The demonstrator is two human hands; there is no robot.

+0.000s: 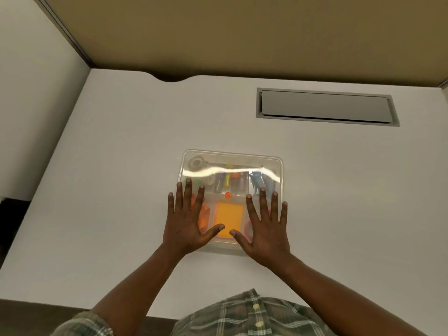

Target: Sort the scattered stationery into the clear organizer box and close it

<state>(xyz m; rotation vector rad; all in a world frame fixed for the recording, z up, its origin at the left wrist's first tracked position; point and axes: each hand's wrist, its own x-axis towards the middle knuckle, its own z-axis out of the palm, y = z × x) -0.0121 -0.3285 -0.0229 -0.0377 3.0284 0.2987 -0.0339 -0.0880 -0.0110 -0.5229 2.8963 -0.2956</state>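
The clear organizer box [232,157] lies in the middle of the white desk with its transparent lid down over it. Through the lid show an orange sticky-note pad [229,218], coloured markers [229,181], blue clips [259,181], a tape roll [196,162] and a small orange pin [228,195]. My left hand [186,219] lies flat with spread straight fingers on the lid's near left part. My right hand [266,224] lies the same way on the near right part. Both thumbs point inward over the orange pad.
The white desk [121,178] spreads wide around the box. A grey cable flap [326,106] is set into the desk at the back right. Partition walls stand at the back and left. My plaid shirt shows at the desk's near edge.
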